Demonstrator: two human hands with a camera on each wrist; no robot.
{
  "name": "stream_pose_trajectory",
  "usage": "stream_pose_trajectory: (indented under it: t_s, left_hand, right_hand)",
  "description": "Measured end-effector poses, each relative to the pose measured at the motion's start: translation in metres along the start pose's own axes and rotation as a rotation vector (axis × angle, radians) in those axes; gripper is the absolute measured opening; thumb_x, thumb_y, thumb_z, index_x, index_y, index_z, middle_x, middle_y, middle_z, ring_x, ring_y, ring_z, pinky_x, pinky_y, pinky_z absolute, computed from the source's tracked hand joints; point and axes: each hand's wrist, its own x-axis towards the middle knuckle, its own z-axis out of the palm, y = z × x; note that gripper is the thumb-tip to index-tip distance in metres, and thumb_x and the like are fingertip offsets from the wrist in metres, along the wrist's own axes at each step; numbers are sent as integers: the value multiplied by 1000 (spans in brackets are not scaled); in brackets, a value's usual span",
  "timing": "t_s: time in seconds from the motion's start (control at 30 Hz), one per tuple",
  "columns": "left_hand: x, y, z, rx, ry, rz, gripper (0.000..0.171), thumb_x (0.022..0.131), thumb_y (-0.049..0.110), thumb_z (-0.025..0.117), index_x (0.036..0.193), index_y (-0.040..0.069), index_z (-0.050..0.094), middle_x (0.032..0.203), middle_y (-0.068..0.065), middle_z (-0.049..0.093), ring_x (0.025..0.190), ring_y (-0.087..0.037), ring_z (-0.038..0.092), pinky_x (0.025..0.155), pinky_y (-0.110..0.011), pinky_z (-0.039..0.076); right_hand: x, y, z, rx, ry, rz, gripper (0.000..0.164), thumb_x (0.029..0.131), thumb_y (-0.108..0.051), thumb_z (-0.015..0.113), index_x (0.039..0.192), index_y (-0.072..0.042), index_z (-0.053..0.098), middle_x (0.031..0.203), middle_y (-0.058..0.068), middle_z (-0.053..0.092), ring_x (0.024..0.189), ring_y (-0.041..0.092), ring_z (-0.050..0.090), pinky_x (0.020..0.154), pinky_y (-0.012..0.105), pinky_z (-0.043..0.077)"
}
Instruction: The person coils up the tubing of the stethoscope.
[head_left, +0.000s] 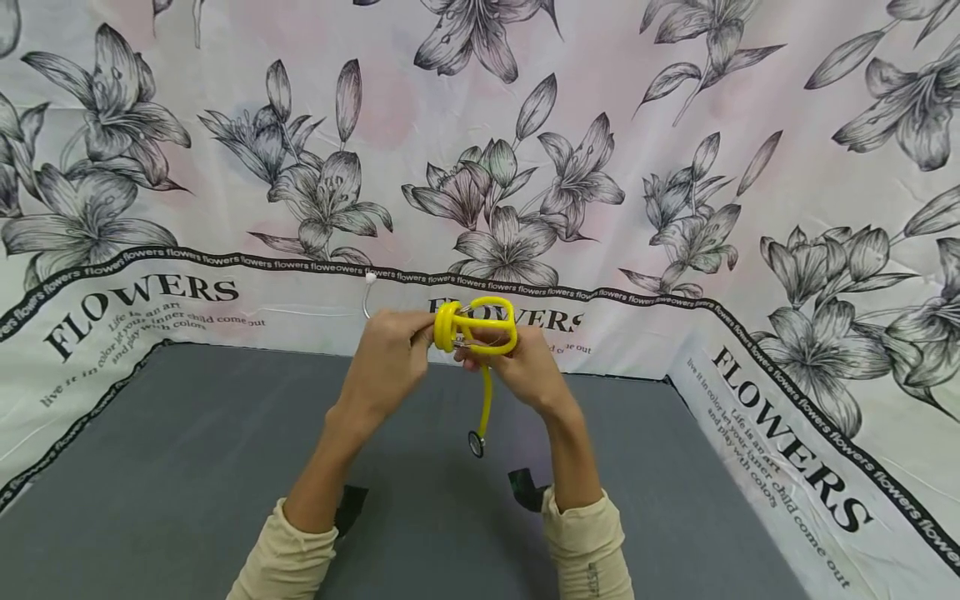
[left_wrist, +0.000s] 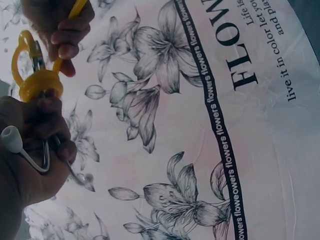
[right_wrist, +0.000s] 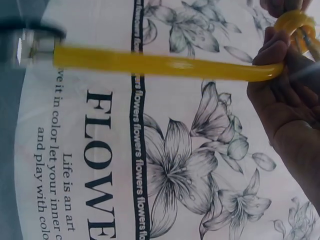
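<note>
A yellow stethoscope [head_left: 447, 327] is held up in front of the body, its tubing wound in several turns around the metal ear tubes. My left hand [head_left: 390, 350] grips the metal ear tubes just below the coil; a white eartip [left_wrist: 11, 137] sticks out past the palm in the left wrist view. My right hand [head_left: 531, 371] pinches the yellow tubing [right_wrist: 165, 66] beside the coil, where a loop stands out. From the right hand the free end hangs down, with the round chest piece [head_left: 476, 444] at its tip.
A grey table [head_left: 225, 450] lies below the hands. Two dark patches [head_left: 527, 490] show on it near the forearms. Behind and at the sides hangs a white cloth [head_left: 637, 208] printed with flowers and lettering.
</note>
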Motion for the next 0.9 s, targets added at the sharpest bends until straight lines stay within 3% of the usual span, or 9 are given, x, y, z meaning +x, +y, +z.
stream_pose_trajectory:
  t_s: [0.13, 0.27, 0.43, 0.57, 0.63, 0.7, 0.8, 0.9]
  left_hand:
    - [0, -4, 3, 10, 50, -81, 16, 98, -5, 62, 94, -8, 78, 64, -13, 67, 49, -12, 38, 61, -27, 40]
    - [1, -8, -1, 67, 134, -141, 22, 98, -8, 57, 86, -9, 76, 59, -13, 61, 45, -11, 30, 47, -24, 31]
    - [1, -14, -7, 190, 191, -161, 27, 95, -10, 51, 79, -8, 73, 56, -12, 58, 46, -14, 29, 49, -27, 29]
    - [1, -17, -10, 299, 200, -150, 36, 92, -13, 47, 60, -1, 58, 51, -10, 48, 49, -16, 23, 54, -30, 24]
    - [1, -19, -11, 335, 195, -145, 38, 91, -14, 46, 57, 2, 52, 51, -10, 45, 50, -16, 22, 54, -30, 22]
    - [1, -22, -12, 356, 170, -137, 36, 91, -13, 47, 59, -1, 56, 52, -10, 46, 52, -17, 22, 55, -31, 23]
    - [0, -23, -9, 374, 116, -114, 29, 90, -13, 50, 68, -5, 67, 53, -11, 51, 51, -18, 27, 54, -31, 28]
    - [0, -21, -4, 380, 70, -88, 26, 90, -13, 54, 72, -5, 71, 55, -11, 56, 51, -18, 33, 54, -32, 37]
  right_hand:
    - [0, -2, 6, -37, -53, 0, 28, 98, 0, 68, 124, 10, 70, 97, 25, 79, 77, 6, 73, 75, 27, 63]
    - [0, -7, 13, -54, -153, -41, 26, 100, -2, 66, 123, 10, 69, 93, 21, 77, 77, 7, 71, 75, 28, 63]
    - [-3, -23, 27, -185, -219, -121, 30, 101, -3, 66, 128, 10, 67, 92, 17, 78, 77, 14, 75, 73, 23, 62]
    - [-8, -37, 38, -329, -233, -221, 11, 99, -3, 68, 110, 1, 70, 83, 7, 72, 70, 9, 65, 66, 16, 53]
    - [-11, -43, 40, -396, -233, -278, 7, 98, -2, 68, 105, -1, 68, 81, 3, 65, 69, 6, 57, 65, 16, 48]
    - [-13, -47, 39, -493, -224, -346, 6, 98, -1, 68, 103, -3, 65, 82, 2, 60, 72, 8, 51, 66, 19, 45]
    - [-16, -48, 35, -674, -155, -441, 16, 94, 5, 69, 109, -1, 68, 90, 3, 67, 80, 11, 60, 74, 23, 54]
    - [-17, -48, 30, -836, -28, -496, 23, 87, 11, 71, 106, -2, 72, 91, 4, 72, 80, 14, 65, 75, 27, 57]
